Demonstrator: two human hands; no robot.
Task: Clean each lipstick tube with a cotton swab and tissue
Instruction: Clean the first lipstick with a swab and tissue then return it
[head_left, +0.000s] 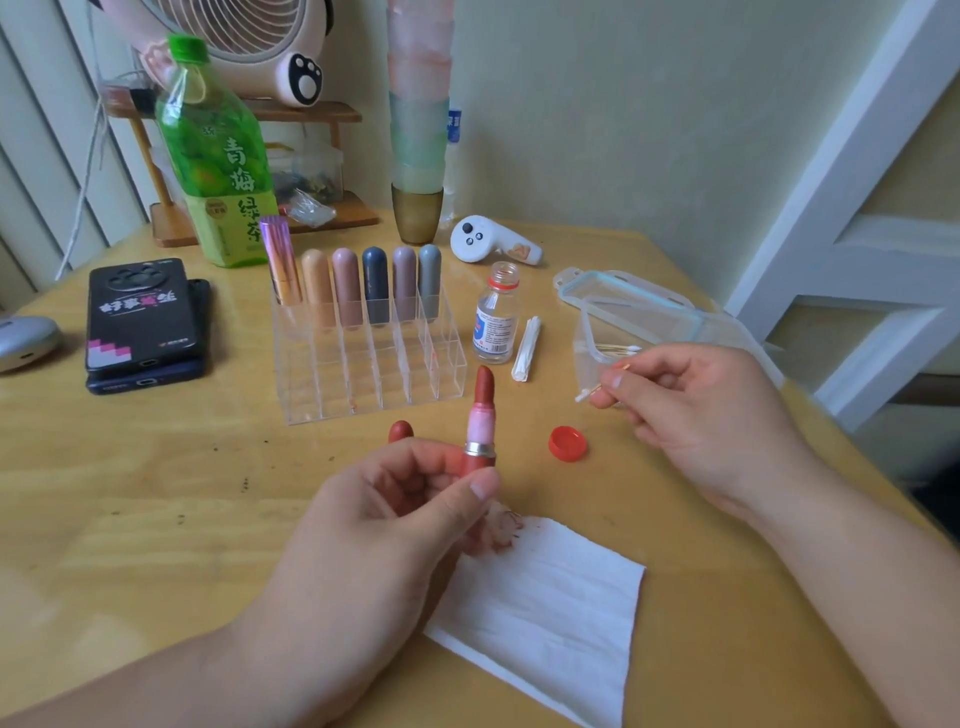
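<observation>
My left hand (400, 499) grips an uncapped red lipstick tube (480, 421) upright, its bullet wound out above a pink inner sleeve and silver ring. The tube's red cap (400, 430) shows just behind my left fingers. My right hand (696, 410) pinches a cotton swab (589, 392) by its wooden stick, white tip pointing left, about a hand's width right of the lipstick. A white tissue (545, 618) with red smears at its top corner lies on the table below the tube. Several capped lipsticks (358, 280) stand in the back row of a clear acrylic organizer (374, 364).
An open small alcohol bottle (496, 317) stands right of the organizer, its red cap (567, 443) on the wooden table (156, 493). Wrapped swabs (527, 348) lie beside it. A clear box (623, 343) with swabs, phones (145, 322), a green tea bottle (218, 156) and a controller (488, 241) surround the work area.
</observation>
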